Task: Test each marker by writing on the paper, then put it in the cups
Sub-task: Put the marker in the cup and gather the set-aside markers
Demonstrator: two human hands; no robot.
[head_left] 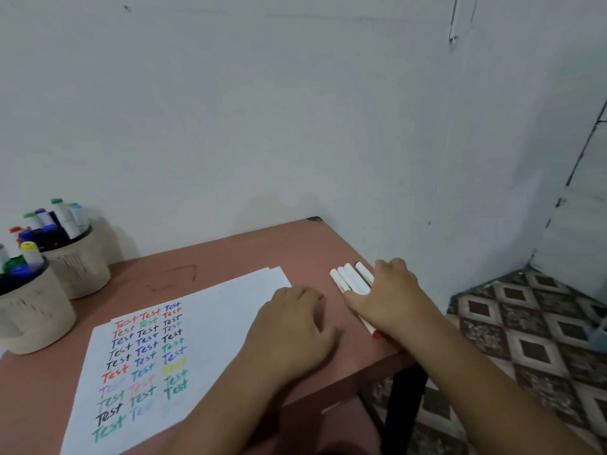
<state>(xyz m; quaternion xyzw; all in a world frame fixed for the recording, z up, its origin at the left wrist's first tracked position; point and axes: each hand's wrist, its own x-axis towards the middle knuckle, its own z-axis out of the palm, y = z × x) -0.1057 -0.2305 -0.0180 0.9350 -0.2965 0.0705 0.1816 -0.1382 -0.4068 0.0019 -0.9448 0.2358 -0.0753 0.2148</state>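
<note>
Markers: a row of white-barrelled markers (351, 279) is lying near the right edge of the surface (230, 257), partly under the right hand.
Right hand: the right hand (391, 300) is resting on them; whether its fingers are pinching one, I cannot tell.
Left hand: the left hand (292, 330) is lying flat, fingers relaxed, on the paper's right edge.
Paper: the paper (213, 323) is showing columns of coloured "Test".
Cups: two cups (49, 290) at the far left are holding capped markers.
</note>
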